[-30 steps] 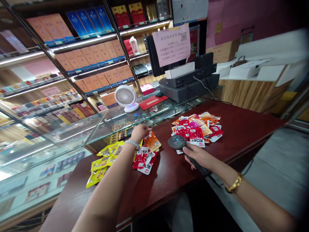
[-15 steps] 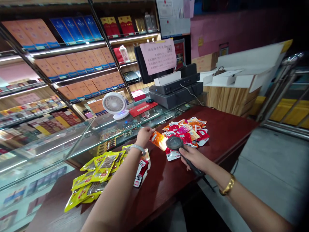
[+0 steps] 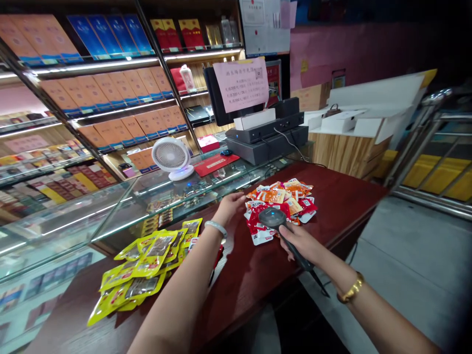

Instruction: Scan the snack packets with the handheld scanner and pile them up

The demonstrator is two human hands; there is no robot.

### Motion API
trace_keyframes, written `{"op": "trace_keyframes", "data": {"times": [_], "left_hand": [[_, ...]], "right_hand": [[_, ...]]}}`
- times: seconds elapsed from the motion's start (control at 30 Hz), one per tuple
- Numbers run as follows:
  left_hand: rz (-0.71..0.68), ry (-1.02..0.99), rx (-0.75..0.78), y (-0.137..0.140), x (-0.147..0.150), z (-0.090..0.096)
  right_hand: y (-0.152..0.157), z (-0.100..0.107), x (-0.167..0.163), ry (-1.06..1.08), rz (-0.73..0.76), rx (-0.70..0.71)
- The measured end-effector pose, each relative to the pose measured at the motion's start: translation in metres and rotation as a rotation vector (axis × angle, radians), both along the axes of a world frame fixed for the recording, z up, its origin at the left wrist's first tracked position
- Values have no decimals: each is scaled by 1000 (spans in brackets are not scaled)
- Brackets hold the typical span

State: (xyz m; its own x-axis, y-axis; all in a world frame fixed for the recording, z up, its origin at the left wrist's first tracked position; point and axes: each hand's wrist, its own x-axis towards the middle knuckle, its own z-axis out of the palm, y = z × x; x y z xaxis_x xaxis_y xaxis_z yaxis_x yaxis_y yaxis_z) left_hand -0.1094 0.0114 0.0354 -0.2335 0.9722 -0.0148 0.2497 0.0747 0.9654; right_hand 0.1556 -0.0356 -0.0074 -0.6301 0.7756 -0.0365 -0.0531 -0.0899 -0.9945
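Note:
My right hand [image 3: 300, 241] is wrapped round the handle of a dark barcode scanner [image 3: 273, 216], its head over the near side of a heap of small snack packets [image 3: 291, 196]. The packets are red, orange and white and lie on the dark red wooden tabletop [image 3: 346, 189]. My left hand [image 3: 232, 206] reaches to the left edge of this heap, fingers stretched out, with no packet visible in it. Whether its fingertips touch the heap is hard to tell. Left of my left forearm lie yellow snack bags [image 3: 158, 250] in a pile. The forearm partly hides a few red-and-white packets.
Behind the table runs a glass display counter [image 3: 125, 196] with a white fan [image 3: 171, 155] and a red envelope-like sheet [image 3: 216, 164]. A monitor with a pink notice [image 3: 241, 86] stands by a black cash drawer [image 3: 267, 142]. A metal railing [image 3: 416, 147] is at right.
The orange packet is gone from my left hand, which has moved slightly right to the heap. The bright scanner light on that packet no longer shows. My right hand keeps the scanner.

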Motion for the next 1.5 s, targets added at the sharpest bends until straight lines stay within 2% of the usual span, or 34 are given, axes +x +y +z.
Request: {"op": "trace_keyframes", "data": {"times": [0.1,0.2,0.27,0.33,0.5,0.6,0.77,0.87,1.03,1.17,1.27,1.37,1.43,1.5], "left_hand": [[-14,568,-51,-24,-38,11],[-134,1139,-311,-51,-68,19],[-210,1331,-487,-66,-77,18],[-238,1390,-544,-74,-82,14],[-208,1245,-466,-73,-86,0],[-133,1075,-322,-65,-82,-2],[-75,903,-125,-49,-56,5],[-103,881,-65,-39,-38,12],[-180,899,116,-21,-16,19],[-94,735,99,8,4,20],[-11,494,80,35,25,19],[-25,265,96,48,40,20],[-78,297,103,43,37,23],[-155,531,55,25,24,27]], "right_hand": [[-5,4,-3,-5,47,-6],[-10,5,-12,-9,132,0],[-14,4,-20,-17,171,0],[-16,1,-29,-28,186,2],[-19,-2,-41,-56,214,30],[-19,1,-43,-57,220,30],[-14,10,-43,-36,180,48],[-9,17,-40,-58,154,70],[-2,21,-27,-58,87,70],[3,17,-12,-21,21,50],[4,13,-4,-7,-11,32],[0,11,1,-4,-15,21],[-4,11,4,-5,2,26],[-8,12,5,-17,30,25]]}}
